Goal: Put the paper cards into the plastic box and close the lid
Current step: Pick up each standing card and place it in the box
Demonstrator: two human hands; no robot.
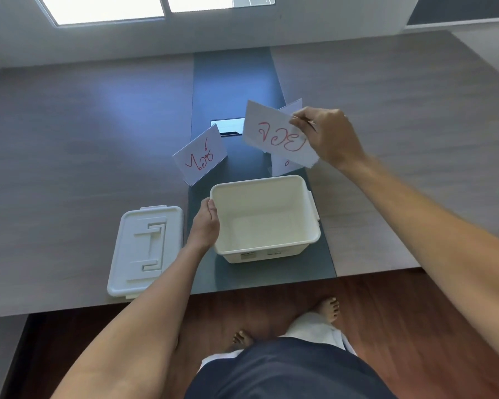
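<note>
An open white plastic box (311, 214) stands on the dark centre strip of the table, with nothing visible inside. My left hand (203, 226) grips its left rim. My right hand (327, 136) holds a white paper card (274, 133) with red writing in the air beyond the box. Behind that card stands another card (284, 165), mostly hidden. A third card (199, 155) with red writing stands folded to the left of it, past the box's far left corner. The white lid (144, 251) lies flat on the table left of the box.
A recessed socket panel (228, 126) sits in the dark strip behind the cards. The table's near edge (242, 289) runs just in front of the box and lid. Below it are the wooden floor and my bare feet (327, 308).
</note>
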